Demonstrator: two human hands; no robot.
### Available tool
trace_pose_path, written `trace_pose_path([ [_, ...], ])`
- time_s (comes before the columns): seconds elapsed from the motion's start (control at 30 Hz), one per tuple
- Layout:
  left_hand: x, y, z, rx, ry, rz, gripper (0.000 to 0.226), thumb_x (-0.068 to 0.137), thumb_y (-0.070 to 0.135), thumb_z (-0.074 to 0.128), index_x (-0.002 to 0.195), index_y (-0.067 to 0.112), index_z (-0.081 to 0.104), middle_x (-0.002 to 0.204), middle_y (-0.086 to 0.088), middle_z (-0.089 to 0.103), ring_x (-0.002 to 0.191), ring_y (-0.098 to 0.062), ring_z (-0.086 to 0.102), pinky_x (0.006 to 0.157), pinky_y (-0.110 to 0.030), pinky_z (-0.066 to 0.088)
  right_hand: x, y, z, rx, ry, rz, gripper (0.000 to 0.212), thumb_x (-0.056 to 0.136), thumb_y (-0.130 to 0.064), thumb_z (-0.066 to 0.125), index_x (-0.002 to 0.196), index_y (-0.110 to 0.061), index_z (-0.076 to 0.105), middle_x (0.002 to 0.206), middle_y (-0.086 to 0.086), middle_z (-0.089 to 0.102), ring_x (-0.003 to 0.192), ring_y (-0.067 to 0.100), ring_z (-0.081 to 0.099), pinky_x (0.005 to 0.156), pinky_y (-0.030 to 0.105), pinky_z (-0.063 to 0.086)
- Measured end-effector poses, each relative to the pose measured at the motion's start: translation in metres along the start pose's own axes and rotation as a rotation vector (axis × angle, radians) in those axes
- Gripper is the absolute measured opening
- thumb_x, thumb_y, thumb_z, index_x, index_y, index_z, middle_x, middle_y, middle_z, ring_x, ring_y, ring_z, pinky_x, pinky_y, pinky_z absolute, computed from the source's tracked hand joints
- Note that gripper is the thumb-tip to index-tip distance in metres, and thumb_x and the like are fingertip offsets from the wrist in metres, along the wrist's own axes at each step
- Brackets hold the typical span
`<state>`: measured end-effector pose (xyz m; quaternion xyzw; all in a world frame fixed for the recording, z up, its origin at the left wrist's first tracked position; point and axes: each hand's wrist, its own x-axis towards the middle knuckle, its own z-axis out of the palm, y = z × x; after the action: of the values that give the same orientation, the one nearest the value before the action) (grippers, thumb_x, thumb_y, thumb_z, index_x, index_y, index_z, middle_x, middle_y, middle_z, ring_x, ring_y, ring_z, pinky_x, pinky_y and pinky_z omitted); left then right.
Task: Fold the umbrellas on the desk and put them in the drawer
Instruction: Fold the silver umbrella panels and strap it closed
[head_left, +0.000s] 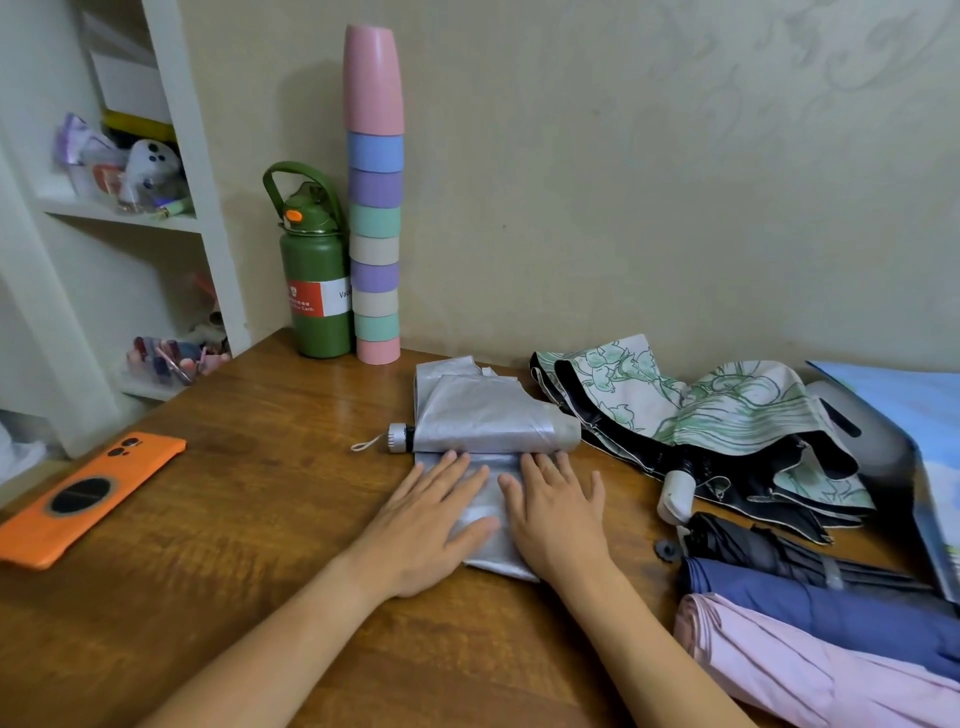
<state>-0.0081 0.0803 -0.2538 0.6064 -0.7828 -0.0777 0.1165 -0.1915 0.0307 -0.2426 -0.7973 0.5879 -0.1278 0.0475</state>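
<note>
Both hands lie flat, fingers straight, on the silver umbrella near the middle of the desk: the left hand and right hand press its loose canopy down and grip nothing. Its handle points toward the desk's left edge. Toward the right edge lie a floral umbrella, a black umbrella, a navy umbrella and a pink umbrella. A green bottle and a stack of cups, nested one in another, stand at the back edge; an orange phone lies at the left edge.
</note>
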Motion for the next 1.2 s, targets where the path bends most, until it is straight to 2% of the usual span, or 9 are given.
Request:
trace_pose_path([
  [0.2,-0.002,0.007,0.000,0.036,0.070,-0.045,0.081,0.096,0.070,0.009,0.165,0.027,0.008,0.171,0.008,-0.001,0.155,-0.004,-0.012,0.125,-0.028,-0.009,0.001,-0.002,0.010,-0.021,0.122,0.020,0.083,0.093,-0.062,0.008,0.131,-0.014,0.063,0.135,0.011,0.057,0.130,0.034,0.052,0.114,0.064,0.027],
  [0.33,-0.003,0.006,0.000,0.088,-0.037,-0.026,0.086,0.092,0.082,0.017,0.162,0.038,-0.007,0.171,0.010,-0.014,0.153,-0.004,-0.022,0.127,-0.033,-0.010,0.002,0.004,0.006,0.022,-0.102,0.065,0.078,0.101,-0.062,0.000,0.164,-0.018,0.009,0.173,0.000,0.004,0.159,0.018,-0.006,0.121,0.062,-0.009],
  [0.47,0.000,0.003,0.001,0.135,-0.092,-0.016,0.086,0.090,0.087,0.023,0.157,0.049,-0.016,0.167,0.009,-0.026,0.150,-0.006,-0.031,0.127,-0.039,-0.010,0.001,0.002,0.004,0.041,-0.129,0.082,0.075,0.104,-0.061,0.007,0.164,-0.018,-0.004,0.173,0.000,-0.008,0.157,0.020,-0.017,0.123,0.061,-0.011],
  [0.6,0.000,0.004,0.001,0.142,-0.102,-0.017,0.088,0.087,0.090,0.024,0.156,0.052,-0.015,0.167,0.007,-0.029,0.149,-0.007,-0.034,0.127,-0.039,-0.012,0.000,0.001,0.002,0.032,0.024,0.124,0.063,0.105,-0.048,0.033,0.155,-0.010,0.034,0.165,0.012,0.030,0.155,0.029,0.021,0.121,0.058,0.015],
  [0.67,0.000,0.004,-0.001,0.141,-0.110,-0.018,0.089,0.086,0.091,0.024,0.157,0.052,-0.013,0.167,0.006,-0.028,0.150,-0.008,-0.033,0.127,-0.038,-0.012,0.001,0.000,-0.002,0.084,0.344,0.089,0.028,0.095,-0.028,0.057,0.114,-0.008,0.061,0.119,0.017,0.063,0.115,0.039,0.060,0.095,0.052,0.045],
  [0.73,0.000,0.005,-0.003,0.138,-0.115,-0.016,0.089,0.086,0.091,0.024,0.157,0.052,-0.012,0.168,0.006,-0.027,0.151,-0.009,-0.031,0.127,-0.038,-0.011,0.001,0.003,-0.008,0.130,0.567,0.035,0.016,0.086,-0.018,0.063,0.099,-0.011,0.058,0.099,0.011,0.059,0.090,0.034,0.059,0.075,0.044,0.048],
  [0.9,-0.003,0.005,-0.005,0.067,-0.058,-0.019,0.091,0.082,0.093,0.028,0.160,0.051,0.003,0.171,0.009,-0.012,0.154,-0.006,-0.020,0.128,-0.036,-0.006,-0.001,0.000,-0.006,0.503,0.305,-0.082,0.066,0.092,-0.015,0.061,0.153,-0.010,0.037,0.155,0.007,0.042,0.142,0.023,0.039,0.116,0.035,0.034],
  [1.03,-0.004,0.007,-0.007,0.030,-0.036,-0.031,0.083,0.088,0.088,0.021,0.160,0.050,0.009,0.172,0.010,-0.004,0.156,-0.005,-0.012,0.128,-0.034,-0.005,0.001,0.006,-0.008,0.747,0.297,0.065,0.059,0.091,-0.012,0.063,0.147,-0.015,0.043,0.124,0.000,0.063,0.107,0.009,0.062,0.086,0.005,0.040],
  [1.2,-0.006,0.013,-0.010,0.103,-0.054,-0.029,0.080,0.093,0.082,0.026,0.161,0.045,0.007,0.170,0.004,0.005,0.157,-0.011,-0.006,0.124,-0.030,-0.015,0.001,0.006,-0.009,0.855,0.236,0.135,0.049,0.085,-0.031,0.075,0.128,-0.018,0.055,0.085,-0.006,0.064,0.076,0.005,0.060,0.071,0.025,0.046],
])
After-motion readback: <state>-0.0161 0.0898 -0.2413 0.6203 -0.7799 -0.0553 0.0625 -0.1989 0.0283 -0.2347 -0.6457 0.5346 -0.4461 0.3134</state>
